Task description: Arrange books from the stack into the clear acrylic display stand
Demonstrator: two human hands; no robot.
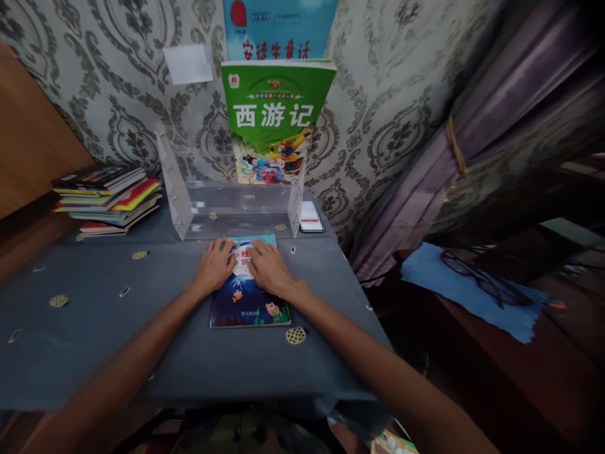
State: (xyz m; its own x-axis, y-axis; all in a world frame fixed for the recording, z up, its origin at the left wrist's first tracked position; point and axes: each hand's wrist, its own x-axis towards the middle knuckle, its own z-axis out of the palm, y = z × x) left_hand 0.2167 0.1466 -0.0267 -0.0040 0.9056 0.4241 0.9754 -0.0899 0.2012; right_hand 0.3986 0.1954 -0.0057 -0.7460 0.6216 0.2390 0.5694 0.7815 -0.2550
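A dark blue children's book (250, 299) with orange fish on its cover lies flat on the table. Resting on the upper left of its cover is my left hand (216, 261), fingers stretched out. My right hand (269, 265) lies on the upper right of the same cover, its fingers also extended. Just beyond the book stands a clear plastic rack (236, 202). A green book (278, 126) is upright in it at the right, and a light blue book (283, 28) rises behind the green one.
On the left is a stack of books (113, 202) against the wall. A white card (189, 64) is on the wallpaper. A small white stack (311, 214) sits right of the rack. At the right, glasses (482, 274) lie on a blue cloth (435, 284) near a purple curtain (420, 183).
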